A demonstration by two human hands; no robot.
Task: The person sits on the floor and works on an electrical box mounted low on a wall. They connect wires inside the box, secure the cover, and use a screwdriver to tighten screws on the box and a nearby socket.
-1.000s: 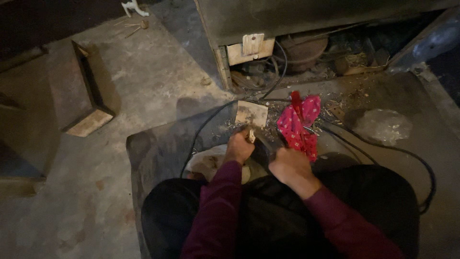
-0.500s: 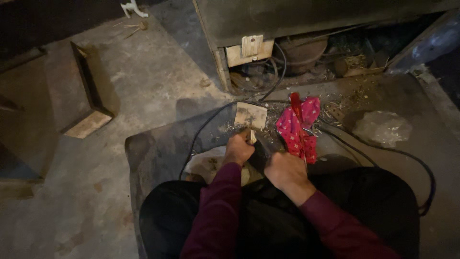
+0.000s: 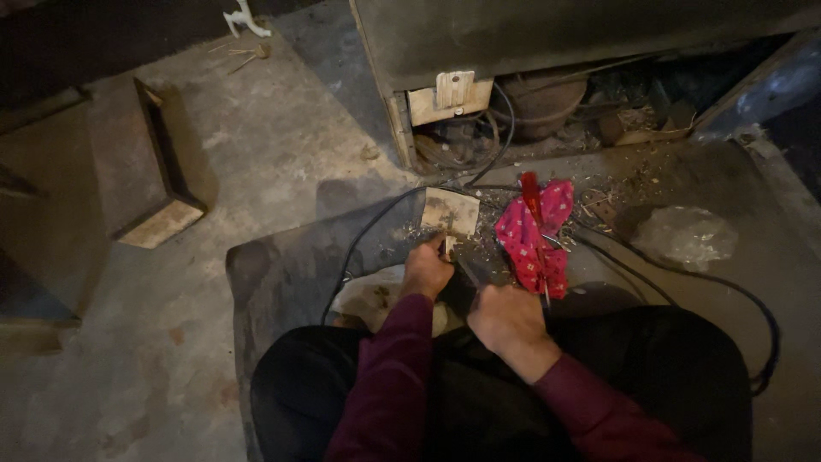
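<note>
My left hand (image 3: 425, 270) is curled shut around a small pale piece (image 3: 448, 245) that pokes out from the far side of my fist, its tip close to or touching the square scrap of wood (image 3: 450, 212) lying on the dark mat (image 3: 282, 274). My right hand (image 3: 506, 316) is closed too, wrapped around a dark tool (image 3: 466, 278) — I can't make out its kind in this dim light. Its long axis runs slantwise from my right fist, near and to the right, up and leftward toward my left fist. So the work sits between my hands, just far of my knees, with the left hand nearer to the pale piece and the wood scrap, and the right set back, closer to my lap. Just right of the scrap lies a pink patterned cloth (image 3: 534, 239) with a red-handled screwdriver (image 3: 532, 201) resting on it, shaft pointing toward me — close to my right hand but not touching. A black cable (image 3: 684, 274) loops round the mat's right side, and beyond it sits a crumpled clear plastic bag (image 3: 684, 235). Far off, the open underside of a machine (image 3: 530, 103) shows wires and dust.
</note>
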